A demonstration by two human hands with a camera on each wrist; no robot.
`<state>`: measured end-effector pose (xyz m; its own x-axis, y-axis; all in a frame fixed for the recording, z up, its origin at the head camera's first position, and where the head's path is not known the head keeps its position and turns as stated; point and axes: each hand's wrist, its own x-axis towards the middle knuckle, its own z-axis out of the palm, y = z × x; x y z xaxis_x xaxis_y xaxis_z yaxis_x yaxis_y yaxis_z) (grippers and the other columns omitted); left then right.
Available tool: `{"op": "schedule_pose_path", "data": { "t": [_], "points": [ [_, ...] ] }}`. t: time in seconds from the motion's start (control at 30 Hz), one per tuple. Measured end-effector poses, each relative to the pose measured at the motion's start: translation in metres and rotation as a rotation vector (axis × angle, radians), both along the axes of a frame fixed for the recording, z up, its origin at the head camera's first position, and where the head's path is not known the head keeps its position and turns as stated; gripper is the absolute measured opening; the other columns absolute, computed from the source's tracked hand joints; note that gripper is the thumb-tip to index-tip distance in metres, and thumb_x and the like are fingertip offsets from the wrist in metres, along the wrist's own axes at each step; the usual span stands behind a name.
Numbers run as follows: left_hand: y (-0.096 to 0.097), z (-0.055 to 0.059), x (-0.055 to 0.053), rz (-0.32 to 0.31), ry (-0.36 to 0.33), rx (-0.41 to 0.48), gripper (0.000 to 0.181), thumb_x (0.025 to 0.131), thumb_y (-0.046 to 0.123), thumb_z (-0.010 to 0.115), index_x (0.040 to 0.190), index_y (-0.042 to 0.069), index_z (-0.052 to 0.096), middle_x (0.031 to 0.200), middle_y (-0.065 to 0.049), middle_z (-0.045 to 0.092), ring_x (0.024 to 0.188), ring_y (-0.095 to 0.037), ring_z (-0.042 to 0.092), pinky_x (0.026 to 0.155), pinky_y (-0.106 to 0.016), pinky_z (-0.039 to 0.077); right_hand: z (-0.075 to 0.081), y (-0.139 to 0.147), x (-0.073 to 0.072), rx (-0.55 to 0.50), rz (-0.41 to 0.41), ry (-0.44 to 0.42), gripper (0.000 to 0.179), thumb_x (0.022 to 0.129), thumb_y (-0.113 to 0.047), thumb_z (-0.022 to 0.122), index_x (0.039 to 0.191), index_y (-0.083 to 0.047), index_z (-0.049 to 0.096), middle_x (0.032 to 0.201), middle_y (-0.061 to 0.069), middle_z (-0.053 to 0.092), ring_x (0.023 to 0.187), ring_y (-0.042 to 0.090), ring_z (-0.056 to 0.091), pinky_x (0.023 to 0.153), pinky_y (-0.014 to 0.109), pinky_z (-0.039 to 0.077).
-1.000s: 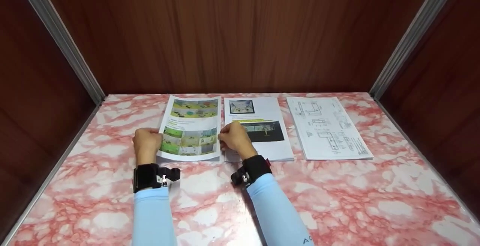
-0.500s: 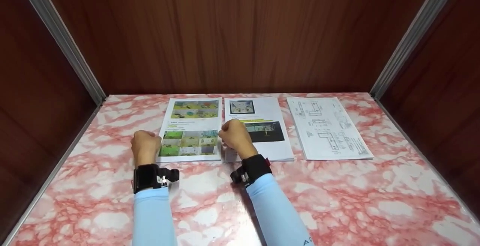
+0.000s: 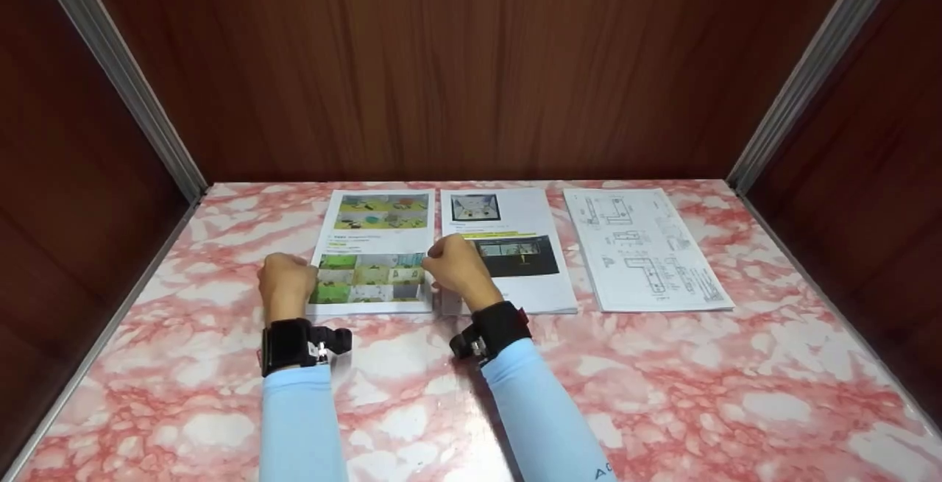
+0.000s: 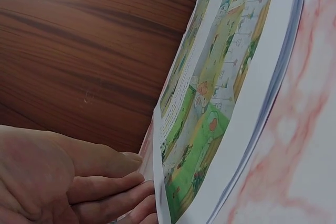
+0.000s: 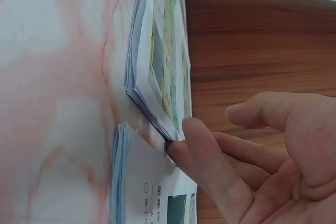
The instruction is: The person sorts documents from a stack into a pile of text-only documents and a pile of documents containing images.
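Note:
On the left lies a stack of printed sheets with colour photos on top. My left hand is at its left edge. In the left wrist view the fingertips touch the paper's side, fingers fairly straight and the thumb loose above them. My right hand is at the stack's right edge, over part of the middle stack. The right wrist view shows its fingers at the corner of the photo stack, the thumb held apart. Nothing is pinched in either hand.
A third stack, with line drawings, lies to the right. All three sit on a red-and-white marbled table. Brown wood-grain panels with metal corner posts close off the back and sides.
One second ago the top photo sheet was curved up between both hands; now it lies flat on the left stack. The right hand has shifted slightly left over the stack's edge.

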<state>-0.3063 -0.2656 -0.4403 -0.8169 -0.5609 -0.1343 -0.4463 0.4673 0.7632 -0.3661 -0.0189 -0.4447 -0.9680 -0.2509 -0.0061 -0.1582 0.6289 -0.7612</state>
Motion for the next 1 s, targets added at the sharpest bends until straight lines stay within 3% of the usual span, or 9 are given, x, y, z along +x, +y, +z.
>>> {"op": "schedule_pose_path", "data": {
  "t": [0.13,0.37,0.53,0.7,0.87,1.0],
  "points": [
    [0.0,0.001,0.001,-0.008,0.005,-0.012,0.037,0.081,0.012,0.053,0.114,-0.001,0.062,0.121,-0.023,0.058,0.111,-0.039,0.053,0.097,-0.046,0.04,0.0,0.0,0.0,-0.004,-0.001,-0.01,0.02,0.083,-0.022,0.06,0.094,-0.005,0.067,0.091,0.009,0.068,0.064,0.02,0.069,0.058,0.024,0.051],
    [0.0,0.001,0.002,-0.005,0.028,0.006,0.037,0.08,0.013,0.054,0.114,0.0,0.062,0.121,-0.023,0.058,0.111,-0.039,0.053,0.097,-0.046,0.041,0.002,0.001,0.0,-0.007,0.013,-0.03,0.023,0.085,-0.023,0.059,0.098,-0.005,0.066,0.097,0.01,0.067,0.066,0.02,0.069,0.066,0.026,0.053],
    [-0.002,0.004,0.003,0.02,0.055,0.0,0.038,0.082,0.017,0.051,0.114,0.0,0.062,0.121,-0.023,0.058,0.112,-0.04,0.053,0.097,-0.046,0.04,0.008,0.004,0.001,-0.034,0.01,-0.037,0.019,0.085,-0.023,0.058,0.094,-0.007,0.066,0.087,0.007,0.066,0.067,0.021,0.068,0.058,0.027,0.051],
    [-0.001,0.019,0.006,0.035,0.112,0.006,0.039,0.082,0.019,0.051,0.115,0.001,0.063,0.123,-0.02,0.059,0.115,-0.039,0.052,0.1,-0.046,0.039,0.02,0.009,0.0,-0.083,-0.009,0.008,0.017,0.084,-0.019,0.058,0.09,-0.007,0.068,0.083,0.006,0.066,0.066,0.016,0.065,0.06,0.026,0.051],
    [0.007,0.042,0.011,0.036,0.187,0.027,0.038,0.085,0.024,0.055,0.116,0.003,0.064,0.121,-0.016,0.061,0.114,-0.032,0.055,0.099,-0.042,0.041,0.04,0.025,0.0,-0.181,-0.015,0.061,0.02,0.083,-0.016,0.057,0.093,-0.004,0.069,0.083,0.009,0.068,0.068,0.017,0.066,0.06,0.025,0.054],
    [0.024,0.061,0.014,0.023,0.242,0.035,0.037,0.086,0.024,0.055,0.117,0.006,0.063,0.118,-0.013,0.064,0.11,-0.028,0.058,0.096,-0.039,0.043,0.06,0.052,0.001,-0.181,-0.028,0.133,0.022,0.085,-0.02,0.059,0.098,-0.006,0.069,0.087,0.009,0.069,0.072,0.017,0.064,0.064,0.026,0.053]
  ]
}}
